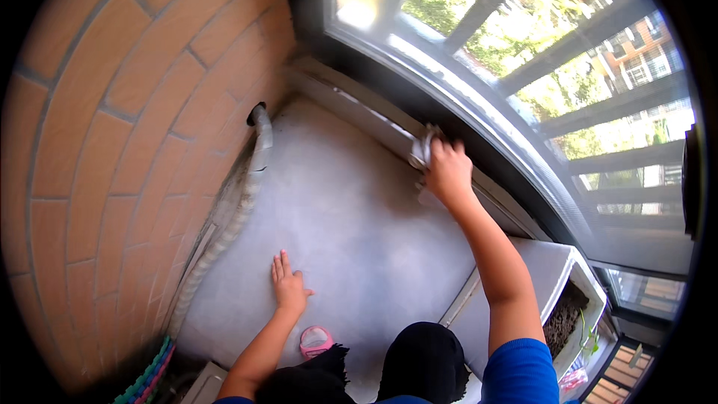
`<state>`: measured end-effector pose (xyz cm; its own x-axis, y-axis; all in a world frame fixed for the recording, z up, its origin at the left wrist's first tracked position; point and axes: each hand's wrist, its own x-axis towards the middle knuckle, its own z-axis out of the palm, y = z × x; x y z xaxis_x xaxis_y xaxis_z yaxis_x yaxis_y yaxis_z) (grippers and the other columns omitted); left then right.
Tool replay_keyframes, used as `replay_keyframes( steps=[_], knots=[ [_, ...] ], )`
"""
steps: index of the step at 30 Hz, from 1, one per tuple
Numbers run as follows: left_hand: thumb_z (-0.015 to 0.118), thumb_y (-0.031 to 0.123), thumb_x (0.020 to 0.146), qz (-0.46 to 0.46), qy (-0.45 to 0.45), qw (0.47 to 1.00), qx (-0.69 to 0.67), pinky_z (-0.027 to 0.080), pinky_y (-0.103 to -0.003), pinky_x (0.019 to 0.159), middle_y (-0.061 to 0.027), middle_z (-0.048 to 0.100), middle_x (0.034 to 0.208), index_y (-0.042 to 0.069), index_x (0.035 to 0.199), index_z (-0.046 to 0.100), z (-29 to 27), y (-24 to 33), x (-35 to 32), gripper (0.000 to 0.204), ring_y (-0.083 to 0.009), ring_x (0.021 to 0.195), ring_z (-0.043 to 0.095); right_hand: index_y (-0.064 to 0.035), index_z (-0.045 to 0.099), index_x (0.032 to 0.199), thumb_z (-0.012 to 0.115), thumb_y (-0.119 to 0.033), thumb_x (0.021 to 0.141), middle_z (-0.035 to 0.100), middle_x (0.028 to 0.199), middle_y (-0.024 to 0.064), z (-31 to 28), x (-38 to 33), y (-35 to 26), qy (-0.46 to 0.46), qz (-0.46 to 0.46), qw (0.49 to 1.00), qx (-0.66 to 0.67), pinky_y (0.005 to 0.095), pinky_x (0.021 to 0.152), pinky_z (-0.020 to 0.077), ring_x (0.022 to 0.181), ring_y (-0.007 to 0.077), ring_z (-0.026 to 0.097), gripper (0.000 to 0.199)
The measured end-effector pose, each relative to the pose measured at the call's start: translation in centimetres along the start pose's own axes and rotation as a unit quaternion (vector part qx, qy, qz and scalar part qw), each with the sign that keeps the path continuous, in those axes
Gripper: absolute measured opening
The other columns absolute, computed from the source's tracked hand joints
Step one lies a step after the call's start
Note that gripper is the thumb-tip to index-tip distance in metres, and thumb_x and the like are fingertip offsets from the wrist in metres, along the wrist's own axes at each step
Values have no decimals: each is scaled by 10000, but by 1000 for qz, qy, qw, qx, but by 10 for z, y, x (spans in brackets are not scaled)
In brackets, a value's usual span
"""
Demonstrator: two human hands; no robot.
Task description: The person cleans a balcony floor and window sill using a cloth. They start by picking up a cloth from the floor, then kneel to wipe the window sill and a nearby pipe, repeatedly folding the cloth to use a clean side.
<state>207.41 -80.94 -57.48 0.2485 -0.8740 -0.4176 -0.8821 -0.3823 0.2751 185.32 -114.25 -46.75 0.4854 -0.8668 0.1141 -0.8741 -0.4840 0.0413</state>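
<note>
Cloth (428, 138) — soft, light, scrunchy — sits bunched in the closed right hand (447, 172) at one o'clock, left hand (288, 288) flat, open, empty on the floor (351, 217).

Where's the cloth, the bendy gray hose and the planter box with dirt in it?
cloth (425, 144), head view, on the bunched part above the right hand's fingers
gray hose (258, 161), head view, on its upper stretch near the brick wall
planter box (591, 284), head view, on its white rim
</note>
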Motion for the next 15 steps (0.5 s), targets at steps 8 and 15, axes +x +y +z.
replay_keyframes(
  steps=[8, 15],
  knots=[
    [809, 268, 542, -11, -23, 1000, 0, 169, -457, 1080, -281, 121, 1425, -10, 773, 611, -3, 2, 0, 412, -430, 1309, 171, -30, 454, 1123, 698, -3, 534, 536, 1086, 120, -37, -15, -21, 35, 17, 985, 169, 398, 787, 454, 943, 331, 489, 638],
    [801, 262, 554, -7, -40, 999, -3, 174, -466, 1076, -290, 99, 1426, -16, 769, 595, -8, 2, 3, 407, -446, 1306, 164, -148, 543, 1010, 533, -166, 754, 525, 976, 26, 30, 129, -144, 220, -73, 971, 57, 329, 608, 411, 838, 233, 475, 257]
  ],
)
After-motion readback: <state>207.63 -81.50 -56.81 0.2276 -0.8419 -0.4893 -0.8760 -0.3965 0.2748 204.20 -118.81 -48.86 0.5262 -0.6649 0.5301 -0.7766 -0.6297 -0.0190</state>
